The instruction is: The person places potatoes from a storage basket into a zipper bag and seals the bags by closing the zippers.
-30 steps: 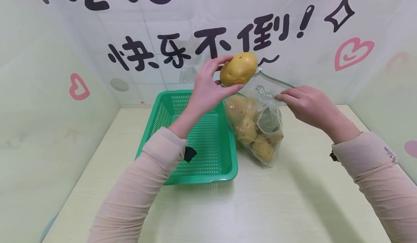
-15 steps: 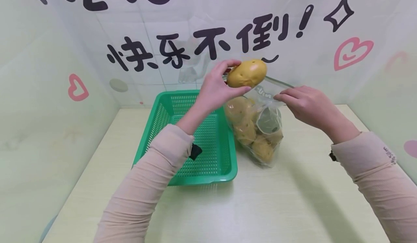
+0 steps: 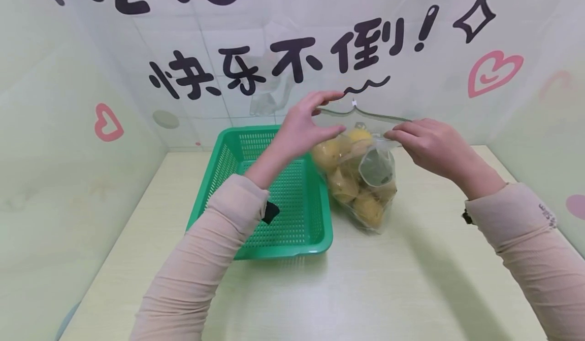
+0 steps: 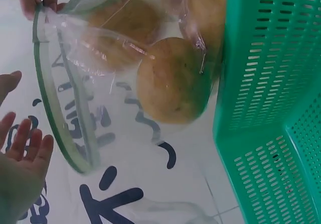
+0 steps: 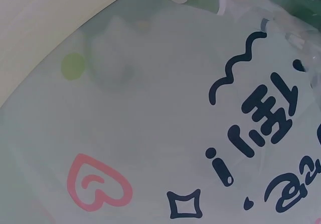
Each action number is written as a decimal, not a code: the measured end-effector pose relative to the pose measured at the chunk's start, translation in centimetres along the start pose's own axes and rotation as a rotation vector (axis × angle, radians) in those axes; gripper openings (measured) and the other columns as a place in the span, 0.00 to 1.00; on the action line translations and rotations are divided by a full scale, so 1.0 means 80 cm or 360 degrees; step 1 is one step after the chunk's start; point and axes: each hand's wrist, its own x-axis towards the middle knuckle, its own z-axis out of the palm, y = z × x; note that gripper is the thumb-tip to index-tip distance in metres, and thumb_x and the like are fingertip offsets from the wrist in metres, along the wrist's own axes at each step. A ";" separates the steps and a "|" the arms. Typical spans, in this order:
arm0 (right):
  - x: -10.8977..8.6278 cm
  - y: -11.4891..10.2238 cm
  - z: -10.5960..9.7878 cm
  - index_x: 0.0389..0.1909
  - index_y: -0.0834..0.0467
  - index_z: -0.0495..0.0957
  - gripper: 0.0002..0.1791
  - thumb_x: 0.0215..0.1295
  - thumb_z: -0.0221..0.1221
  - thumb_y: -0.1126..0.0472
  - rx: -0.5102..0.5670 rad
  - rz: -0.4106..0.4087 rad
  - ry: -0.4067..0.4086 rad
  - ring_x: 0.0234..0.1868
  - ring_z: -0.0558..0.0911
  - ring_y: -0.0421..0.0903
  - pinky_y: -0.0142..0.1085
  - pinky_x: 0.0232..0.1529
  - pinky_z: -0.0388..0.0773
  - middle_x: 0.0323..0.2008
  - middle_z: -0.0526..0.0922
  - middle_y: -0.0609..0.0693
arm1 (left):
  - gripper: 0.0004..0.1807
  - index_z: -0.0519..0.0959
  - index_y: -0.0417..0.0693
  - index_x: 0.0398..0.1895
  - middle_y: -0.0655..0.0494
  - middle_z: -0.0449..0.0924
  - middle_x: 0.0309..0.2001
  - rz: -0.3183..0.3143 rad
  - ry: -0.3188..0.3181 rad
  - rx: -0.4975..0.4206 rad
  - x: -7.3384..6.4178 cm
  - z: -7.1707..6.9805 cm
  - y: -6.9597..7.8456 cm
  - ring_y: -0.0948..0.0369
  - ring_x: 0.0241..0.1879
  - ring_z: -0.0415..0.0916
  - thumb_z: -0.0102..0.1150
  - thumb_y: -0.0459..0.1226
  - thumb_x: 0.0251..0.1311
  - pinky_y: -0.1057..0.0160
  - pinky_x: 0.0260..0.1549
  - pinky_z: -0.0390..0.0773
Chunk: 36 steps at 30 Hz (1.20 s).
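A clear zip bag [image 3: 340,123] holds several yellow potatoes [image 3: 367,210] and hangs just right of the green basket. My right hand [image 3: 431,145] pinches the bag's right edge near its zip rim. At the left of the bag's mouth, my left hand [image 3: 306,123] has its fingers and thumb spread apart with nothing between them. In the left wrist view the bag's green zip strip [image 4: 47,103] curves open beside the left fingers [image 4: 37,151], and a potato [image 4: 173,83] shows through the plastic. The right wrist view shows only a corner of the bag.
A green plastic basket [image 3: 262,253] with slotted sides stands on the pale table [image 3: 292,300], left of the bag. Behind it rises a white wall sheet [image 3: 292,21] with dark lettering and pink hearts. A black strap [image 3: 270,212] shows at the left sleeve.
The potato that the left hand held moved right over the bag's mouth and was let go; it now lies inside among the others. The right hand has stayed in place.
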 end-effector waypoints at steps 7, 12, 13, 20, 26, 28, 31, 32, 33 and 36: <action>-0.002 0.002 -0.001 0.37 0.63 0.82 0.15 0.47 0.59 0.79 0.0000 -0.0005 0.0028 0.25 0.81 0.53 0.46 0.27 0.79 0.30 0.85 0.55 | 0.21 0.76 0.46 0.57 0.55 0.77 0.58 -0.0060 -0.0020 -0.0029 -0.006 -0.016 -0.017 0.62 0.61 0.70 0.59 0.33 0.59 0.64 0.67 0.65; -0.002 0.003 0.000 0.37 0.63 0.82 0.15 0.47 0.60 0.78 0.0007 -0.0021 0.0031 0.25 0.81 0.53 0.46 0.27 0.80 0.30 0.85 0.55 | 0.19 0.77 0.46 0.56 0.53 0.78 0.57 -0.0041 -0.0043 0.0052 -0.012 -0.023 -0.029 0.60 0.60 0.71 0.58 0.34 0.60 0.62 0.67 0.65; -0.002 0.003 0.001 0.37 0.63 0.82 0.15 0.47 0.60 0.78 0.0006 -0.0022 0.0032 0.25 0.81 0.53 0.46 0.27 0.80 0.30 0.85 0.55 | 0.19 0.77 0.45 0.56 0.53 0.78 0.57 -0.0027 -0.0049 0.0074 -0.013 -0.023 -0.031 0.59 0.60 0.71 0.59 0.35 0.61 0.61 0.66 0.65; -0.002 0.004 -0.001 0.38 0.63 0.82 0.16 0.47 0.59 0.78 0.0002 -0.0013 0.0033 0.26 0.82 0.55 0.47 0.28 0.80 0.31 0.86 0.56 | 0.18 0.79 0.44 0.55 0.49 0.80 0.54 0.0089 -0.0128 0.0213 -0.017 -0.026 -0.039 0.56 0.57 0.73 0.60 0.37 0.62 0.58 0.64 0.68; 0.001 0.006 -0.007 0.38 0.63 0.81 0.09 0.64 0.52 0.71 -0.0030 -0.0017 0.0053 0.23 0.81 0.54 0.46 0.26 0.79 0.28 0.85 0.56 | 0.11 0.83 0.42 0.46 0.46 0.83 0.45 0.0105 -0.0098 0.0208 -0.016 -0.025 -0.039 0.55 0.49 0.77 0.59 0.34 0.61 0.59 0.56 0.74; 0.002 0.007 -0.009 0.37 0.63 0.80 0.14 0.72 0.46 0.64 -0.0043 -0.0011 0.0058 0.23 0.80 0.54 0.46 0.25 0.79 0.27 0.85 0.56 | 0.10 0.83 0.40 0.44 0.46 0.82 0.44 0.0072 -0.0061 0.0166 -0.015 -0.025 -0.038 0.55 0.48 0.77 0.57 0.33 0.62 0.59 0.54 0.75; 0.003 0.008 -0.012 0.36 0.62 0.80 0.22 0.77 0.40 0.57 -0.0055 0.0013 0.0044 0.22 0.79 0.53 0.46 0.25 0.79 0.25 0.85 0.55 | 0.10 0.82 0.39 0.45 0.46 0.81 0.46 0.0017 -0.0045 0.0110 -0.015 -0.027 -0.036 0.55 0.48 0.77 0.55 0.33 0.64 0.59 0.55 0.75; 0.004 0.008 -0.014 0.36 0.62 0.80 0.22 0.77 0.39 0.56 -0.0059 0.0021 0.0034 0.22 0.79 0.53 0.45 0.25 0.79 0.25 0.84 0.55 | 0.10 0.81 0.40 0.45 0.47 0.80 0.46 -0.0004 -0.0051 0.0105 -0.015 -0.028 -0.036 0.56 0.49 0.76 0.56 0.34 0.64 0.59 0.55 0.74; 0.004 0.008 -0.015 0.36 0.62 0.80 0.22 0.77 0.39 0.56 -0.0066 0.0026 0.0021 0.22 0.79 0.53 0.45 0.26 0.79 0.24 0.84 0.55 | 0.11 0.81 0.41 0.46 0.48 0.80 0.47 -0.0017 -0.0065 0.0111 -0.016 -0.029 -0.037 0.56 0.50 0.75 0.57 0.35 0.63 0.59 0.56 0.74; 0.005 0.008 -0.018 0.37 0.62 0.80 0.18 0.76 0.43 0.59 -0.0080 0.0041 -0.0021 0.23 0.80 0.53 0.45 0.28 0.80 0.25 0.85 0.55 | 0.12 0.83 0.42 0.45 0.48 0.79 0.48 -0.0011 -0.0123 0.0158 -0.017 -0.030 -0.038 0.56 0.52 0.74 0.62 0.36 0.59 0.58 0.57 0.72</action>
